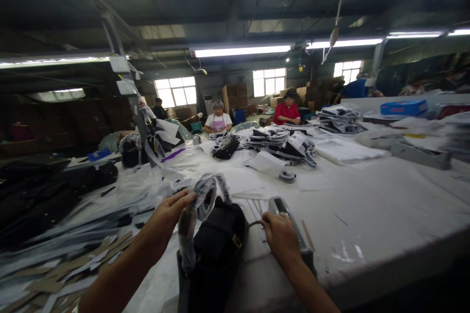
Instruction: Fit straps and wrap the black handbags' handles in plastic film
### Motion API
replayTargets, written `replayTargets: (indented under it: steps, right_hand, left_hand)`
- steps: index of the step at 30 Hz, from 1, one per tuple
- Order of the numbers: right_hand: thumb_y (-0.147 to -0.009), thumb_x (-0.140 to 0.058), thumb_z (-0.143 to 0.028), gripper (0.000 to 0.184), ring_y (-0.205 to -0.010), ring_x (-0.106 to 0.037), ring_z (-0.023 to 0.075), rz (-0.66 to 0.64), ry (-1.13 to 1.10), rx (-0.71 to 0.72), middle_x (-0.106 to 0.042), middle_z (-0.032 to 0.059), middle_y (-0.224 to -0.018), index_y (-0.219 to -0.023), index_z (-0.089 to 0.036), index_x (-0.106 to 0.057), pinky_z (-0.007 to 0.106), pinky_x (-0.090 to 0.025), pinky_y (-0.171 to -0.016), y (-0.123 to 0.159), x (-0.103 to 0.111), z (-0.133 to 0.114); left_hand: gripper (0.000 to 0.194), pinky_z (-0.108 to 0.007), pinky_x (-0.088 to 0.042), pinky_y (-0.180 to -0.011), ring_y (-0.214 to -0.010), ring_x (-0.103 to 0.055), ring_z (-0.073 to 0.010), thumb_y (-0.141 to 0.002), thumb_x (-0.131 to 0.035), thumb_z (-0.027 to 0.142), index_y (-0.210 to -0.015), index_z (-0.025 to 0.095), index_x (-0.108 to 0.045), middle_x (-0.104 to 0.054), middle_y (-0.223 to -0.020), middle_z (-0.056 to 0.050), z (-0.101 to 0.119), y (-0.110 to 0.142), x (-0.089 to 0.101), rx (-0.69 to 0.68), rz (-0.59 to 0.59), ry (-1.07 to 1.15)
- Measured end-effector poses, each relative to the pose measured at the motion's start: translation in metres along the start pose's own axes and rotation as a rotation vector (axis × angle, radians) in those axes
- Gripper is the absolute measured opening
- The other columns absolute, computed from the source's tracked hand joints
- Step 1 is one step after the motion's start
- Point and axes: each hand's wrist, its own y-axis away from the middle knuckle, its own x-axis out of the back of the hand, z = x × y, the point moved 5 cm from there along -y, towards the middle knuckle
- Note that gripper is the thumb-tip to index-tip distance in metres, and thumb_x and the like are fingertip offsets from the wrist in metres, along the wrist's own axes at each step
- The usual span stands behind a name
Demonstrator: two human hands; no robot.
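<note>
A black handbag with a small gold clasp stands at the near edge of the white table. Its handle is wrapped in grey foam sheet and arches above the bag. My left hand is closed on that wrapped handle at its left side. My right hand lies to the right of the bag, fingers curled over a grey tape dispenser on the table.
Loose plastic sleeves and brown card strips pile up at the left, with dark bags behind. Stacks of wrapped goods and a tape roll sit mid-table. Two seated workers face me at the far end.
</note>
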Motion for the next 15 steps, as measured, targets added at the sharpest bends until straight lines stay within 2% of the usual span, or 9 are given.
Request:
replayTargets:
  steps: [5,8,12,13,15]
  right_hand:
    - [-0.093,-0.049,-0.030,0.020,-0.082,-0.072,0.0241,-0.053,-0.334,-0.059,-0.078,0.0054,-0.079,-0.100,-0.020,-0.065,0.032,-0.050,-0.073,-0.027,-0.024,0.018]
    - [-0.089,-0.053,-0.043,0.035,-0.080,-0.073,0.0255,-0.082,-0.526,-0.047,-0.079,0.0080,-0.083,-0.107,-0.017,-0.067,0.034,-0.054,-0.071,-0.035,-0.029,0.021]
    - [-0.083,-0.059,-0.056,0.044,-0.104,-0.067,0.0295,-0.031,-0.705,0.037,-0.076,0.0107,-0.104,-0.098,-0.017,-0.073,0.038,-0.051,-0.090,-0.036,-0.004,-0.003]
    - [-0.084,-0.060,-0.055,0.044,-0.106,-0.066,0.0289,-0.026,-0.741,0.063,-0.074,0.0101,-0.107,-0.101,-0.017,-0.073,0.038,-0.050,-0.092,-0.034,0.005,-0.013]
    - [-0.086,-0.060,-0.053,0.042,-0.092,-0.069,0.0254,-0.069,-0.802,0.120,-0.075,0.0079,-0.099,-0.105,-0.017,-0.072,0.034,-0.053,-0.081,-0.027,0.020,-0.039]
  left_hand:
    - [0.038,-0.027,-0.049,-0.079,-0.095,-0.070,-0.0256,-0.076,-0.075,0.043,-0.104,0.018,-0.075,-0.078,-0.101,-0.005,0.000,0.007,-0.007,0.024,-0.019,0.008]
    - [0.039,-0.026,-0.049,-0.077,-0.091,-0.071,-0.0245,-0.078,-0.074,0.044,-0.107,0.018,-0.074,-0.078,-0.099,-0.005,0.000,0.010,-0.008,0.030,-0.041,-0.010]
    - [0.037,-0.025,-0.048,-0.078,-0.088,-0.070,-0.0219,-0.080,-0.073,0.043,-0.107,0.019,-0.074,-0.079,-0.097,-0.004,0.002,0.011,-0.007,0.004,-0.060,-0.033]
    - [0.037,-0.025,-0.049,-0.078,-0.087,-0.070,-0.0221,-0.080,-0.073,0.043,-0.107,0.018,-0.074,-0.079,-0.097,-0.004,0.002,0.011,-0.007,0.003,-0.057,-0.039]
    - [0.038,-0.026,-0.049,-0.079,-0.088,-0.070,-0.0232,-0.079,-0.073,0.045,-0.106,0.019,-0.075,-0.079,-0.097,-0.004,0.001,0.010,-0.006,-0.007,-0.041,-0.053]
